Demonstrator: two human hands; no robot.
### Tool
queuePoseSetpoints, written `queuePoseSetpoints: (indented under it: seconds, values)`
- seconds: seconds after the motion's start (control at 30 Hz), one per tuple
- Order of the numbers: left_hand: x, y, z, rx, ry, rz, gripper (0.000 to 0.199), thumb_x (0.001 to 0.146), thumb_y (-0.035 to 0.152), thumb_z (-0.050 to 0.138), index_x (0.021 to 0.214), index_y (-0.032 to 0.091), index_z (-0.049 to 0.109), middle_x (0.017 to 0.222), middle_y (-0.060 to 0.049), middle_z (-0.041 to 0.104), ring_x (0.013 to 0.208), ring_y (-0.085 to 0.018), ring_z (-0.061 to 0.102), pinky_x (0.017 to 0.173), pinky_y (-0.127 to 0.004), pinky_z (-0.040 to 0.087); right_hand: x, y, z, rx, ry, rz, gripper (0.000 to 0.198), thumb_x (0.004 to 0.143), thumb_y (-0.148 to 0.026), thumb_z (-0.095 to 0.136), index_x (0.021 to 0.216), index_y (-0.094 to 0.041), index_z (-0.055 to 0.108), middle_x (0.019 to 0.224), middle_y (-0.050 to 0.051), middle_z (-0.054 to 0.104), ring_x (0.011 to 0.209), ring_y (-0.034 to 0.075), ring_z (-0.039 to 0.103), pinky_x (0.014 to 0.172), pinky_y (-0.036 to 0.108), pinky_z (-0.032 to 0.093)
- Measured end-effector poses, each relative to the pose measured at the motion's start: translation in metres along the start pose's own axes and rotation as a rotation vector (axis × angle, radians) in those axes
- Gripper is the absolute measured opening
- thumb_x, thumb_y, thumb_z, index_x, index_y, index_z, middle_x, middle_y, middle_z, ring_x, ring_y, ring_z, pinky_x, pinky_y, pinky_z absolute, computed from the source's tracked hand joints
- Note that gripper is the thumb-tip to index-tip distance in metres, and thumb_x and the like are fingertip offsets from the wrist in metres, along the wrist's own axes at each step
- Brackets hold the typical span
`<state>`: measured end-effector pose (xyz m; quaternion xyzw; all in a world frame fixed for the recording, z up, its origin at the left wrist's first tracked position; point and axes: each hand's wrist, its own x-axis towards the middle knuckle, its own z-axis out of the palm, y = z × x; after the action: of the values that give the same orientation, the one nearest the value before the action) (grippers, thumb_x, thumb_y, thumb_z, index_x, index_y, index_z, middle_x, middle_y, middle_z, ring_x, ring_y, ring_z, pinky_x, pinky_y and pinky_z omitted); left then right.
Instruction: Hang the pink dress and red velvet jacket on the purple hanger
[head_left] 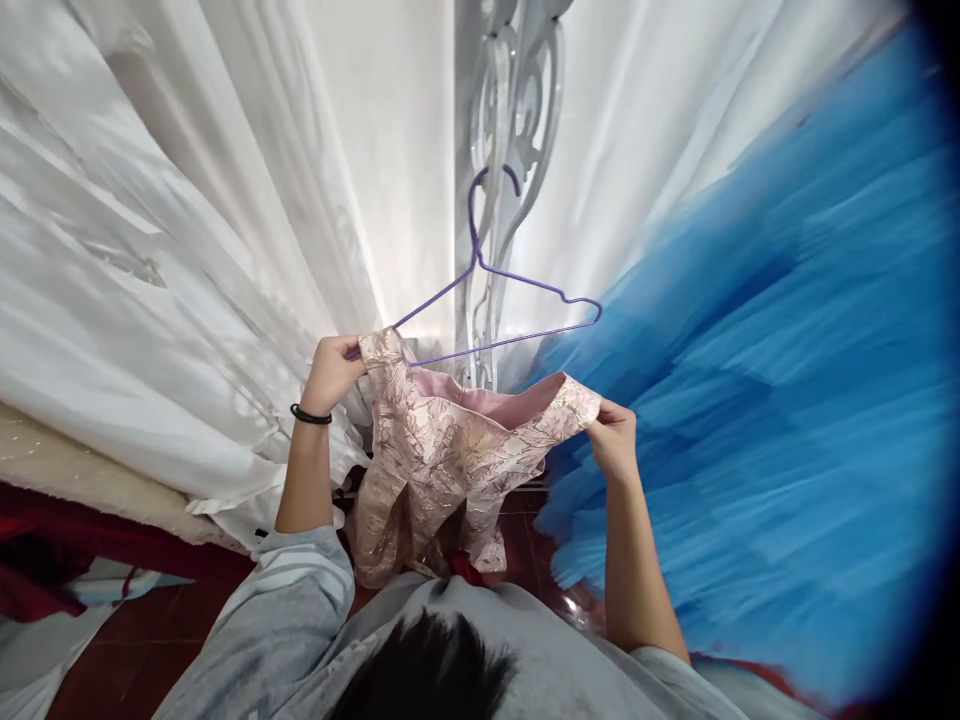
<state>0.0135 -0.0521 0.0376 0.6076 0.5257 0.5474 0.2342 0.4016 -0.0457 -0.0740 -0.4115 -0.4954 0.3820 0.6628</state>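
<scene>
A pink brocade dress (450, 435) with a metallic leaf pattern hangs between my hands. My left hand (335, 373) pinches its left shoulder, where one end of the purple wire hanger (517, 340) goes in under the cloth. At the other shoulder, my right hand (615, 440) grips the edge and holds it out to the side, lower than the hanger. The hanger's right end is bare, apart from the dress. Its hook rests by a white scrollwork frame. The pink lining shows at the open neckline.
White fabric (225, 200) drapes over the left and back. Layers of blue tulle (765, 380) fill the right side. The ornate white metal frame (499, 110) stands upright in the middle. Below lie dark red floor tiles (127, 660) and red cloth at the lower left.
</scene>
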Motion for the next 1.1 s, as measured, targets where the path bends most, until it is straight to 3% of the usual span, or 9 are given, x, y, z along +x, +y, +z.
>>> queuePoseSetpoints:
  seconds: [0.23, 0.43, 0.57, 0.7, 0.77, 0.87, 0.9, 1.0, 1.1]
  values:
    - [-0.005, -0.007, 0.005, 0.039, 0.193, 0.080, 0.020, 0.056, 0.032, 0.080, 0.055, 0.014, 0.069, 0.055, 0.001, 0.059, 0.056, -0.012, 0.052, 0.049, -0.020, 0.041, 0.037, 0.015, -0.040, 0.103, 0.173, 0.037, 0.021, 0.054, -0.030, 0.079, 0.071, -0.021, 0.074, 0.065, -0.003, 0.071, 0.066, 0.018, 0.067, 0.065, 0.031, 0.057]
    - [-0.007, -0.006, 0.005, 0.074, 0.211, 0.118, 0.017, 0.056, 0.030, 0.079, 0.055, 0.016, 0.069, 0.058, 0.000, 0.063, 0.058, -0.012, 0.053, 0.050, -0.019, 0.043, 0.100, -0.016, -0.039, 0.135, 0.094, -0.089, 0.034, 0.054, -0.042, 0.084, 0.080, -0.023, 0.074, 0.086, 0.001, 0.076, 0.089, 0.024, 0.071, 0.081, 0.037, 0.059]
    - [-0.009, -0.001, -0.002, 0.090, 0.217, 0.120, 0.018, 0.058, 0.030, 0.079, 0.056, 0.015, 0.069, 0.059, 0.000, 0.062, 0.059, -0.012, 0.053, 0.051, -0.019, 0.043, 0.138, -0.048, -0.021, -0.039, -0.061, -0.211, 0.040, 0.059, -0.056, 0.081, 0.077, -0.021, 0.072, 0.079, 0.001, 0.074, 0.088, 0.023, 0.070, 0.077, 0.035, 0.058]
    - [-0.010, 0.003, -0.004, 0.076, 0.220, 0.085, 0.021, 0.054, 0.029, 0.081, 0.061, 0.014, 0.068, 0.064, -0.001, 0.063, 0.062, -0.012, 0.055, 0.055, -0.020, 0.047, 0.163, -0.076, 0.001, -0.500, -0.431, -0.326, 0.038, 0.065, -0.053, 0.081, 0.064, -0.017, 0.067, 0.061, -0.001, 0.064, 0.072, 0.018, 0.064, 0.068, 0.028, 0.054]
    - [-0.012, 0.002, -0.004, 0.089, 0.210, 0.057, 0.023, 0.054, 0.026, 0.082, 0.068, 0.014, 0.070, 0.066, -0.001, 0.062, 0.064, -0.012, 0.056, 0.059, -0.021, 0.050, 0.169, -0.086, 0.006, -0.783, -0.563, -0.390, 0.035, 0.065, -0.043, 0.083, 0.054, -0.017, 0.062, 0.055, -0.001, 0.059, 0.068, 0.016, 0.062, 0.067, 0.026, 0.052]
    - [-0.016, 0.002, -0.006, 0.128, 0.140, 0.044, 0.025, 0.057, 0.023, 0.078, 0.079, 0.014, 0.072, 0.070, -0.002, 0.064, 0.066, -0.013, 0.058, 0.060, -0.021, 0.049, 0.166, -0.100, -0.001, -0.993, -0.569, -0.476, 0.019, 0.065, -0.026, 0.081, 0.057, -0.017, 0.066, 0.060, 0.003, 0.064, 0.071, 0.018, 0.064, 0.073, 0.030, 0.053]
    - [-0.018, 0.002, -0.008, 0.129, 0.105, 0.050, 0.026, 0.059, 0.023, 0.077, 0.083, 0.014, 0.073, 0.073, -0.003, 0.066, 0.068, -0.013, 0.059, 0.061, -0.021, 0.050, 0.162, -0.104, -0.005, -0.984, -0.552, -0.478, 0.007, 0.068, -0.022, 0.077, 0.068, -0.017, 0.072, 0.069, 0.004, 0.069, 0.074, 0.019, 0.065, 0.076, 0.031, 0.054]
    - [-0.023, 0.003, -0.015, 0.056, -0.013, 0.041, 0.034, 0.064, 0.026, 0.074, 0.096, 0.015, 0.075, 0.092, -0.007, 0.072, 0.083, -0.018, 0.065, 0.070, -0.024, 0.053, 0.145, -0.112, -0.015, -0.851, -0.550, -0.421, 0.037, 0.077, -0.017, 0.064, 0.112, -0.019, 0.074, 0.100, 0.006, 0.076, 0.084, 0.020, 0.069, 0.080, 0.034, 0.057]
    - [-0.022, 0.002, -0.017, 0.036, -0.026, 0.015, 0.032, 0.070, 0.034, 0.074, 0.094, 0.014, 0.075, 0.091, -0.008, 0.073, 0.085, -0.020, 0.065, 0.074, -0.027, 0.054, 0.129, -0.108, -0.016, -0.730, -0.485, -0.430, 0.028, 0.082, -0.025, 0.064, 0.106, -0.019, 0.077, 0.096, 0.005, 0.077, 0.085, 0.020, 0.069, 0.081, 0.034, 0.057]
